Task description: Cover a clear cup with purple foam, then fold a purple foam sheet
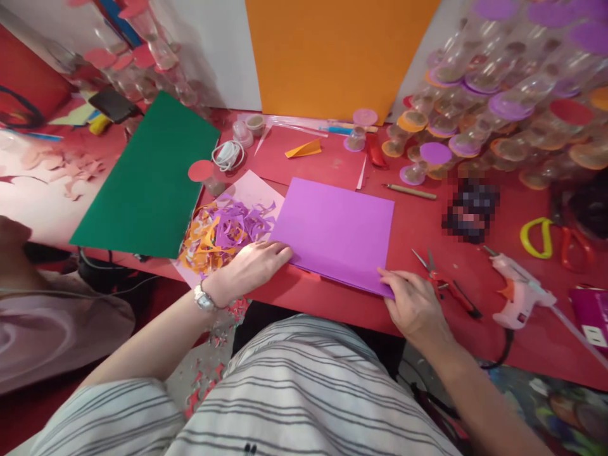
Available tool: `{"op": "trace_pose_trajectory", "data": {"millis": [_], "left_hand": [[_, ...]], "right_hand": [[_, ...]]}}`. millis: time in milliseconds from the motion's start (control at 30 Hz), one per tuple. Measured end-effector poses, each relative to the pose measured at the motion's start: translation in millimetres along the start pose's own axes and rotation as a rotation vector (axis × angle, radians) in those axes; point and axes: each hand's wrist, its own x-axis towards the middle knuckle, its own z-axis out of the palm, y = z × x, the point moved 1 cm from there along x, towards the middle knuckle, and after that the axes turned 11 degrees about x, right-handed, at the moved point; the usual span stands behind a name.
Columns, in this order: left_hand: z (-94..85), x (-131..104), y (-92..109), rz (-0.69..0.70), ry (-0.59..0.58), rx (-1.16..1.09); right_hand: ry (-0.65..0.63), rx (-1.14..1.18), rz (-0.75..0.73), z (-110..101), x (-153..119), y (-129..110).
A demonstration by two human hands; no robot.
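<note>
A stack of purple craft sheets (337, 231) lies at the middle of the red table, its layered near edge facing me. My left hand (256, 266), with a watch on the wrist, is closed at the near left corner of the stack; its thumb is hidden. At the near right corner my right hand (413, 301) pinches the edge between thumb and fingers. Beside my left hand is a heap of purple and orange paper scraps (230, 228) on a pale pink sheet (254, 187).
Left of the scraps lies a green board (147, 183). On the right are pliers (446, 285), a glue gun (520, 288) and yellow-and-red-handled scissors (539, 237). Bottle hourglasses (517, 104) are stacked behind. Another person's arm (14, 253) is at far left.
</note>
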Motion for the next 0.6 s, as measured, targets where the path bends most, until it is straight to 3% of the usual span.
{"op": "trace_pose_trajectory", "data": {"millis": [100,233,333,600], "left_hand": [[-7.7,13,-18,0.047,-0.15,-0.046],[-14.1,41,-46,0.061,-0.259,-0.087],[-15.8,64,-61,0.087,-0.385,-0.182],[-18.5,98,-76,0.018,-0.591,-0.217]], "right_hand": [[-0.131,0.045,0.11,-8,13,11],[-0.331,0.114,0.356,-23,46,27],[-0.409,0.198,0.441,-30,71,36],[-0.616,0.238,0.64,-33,105,40]]}}
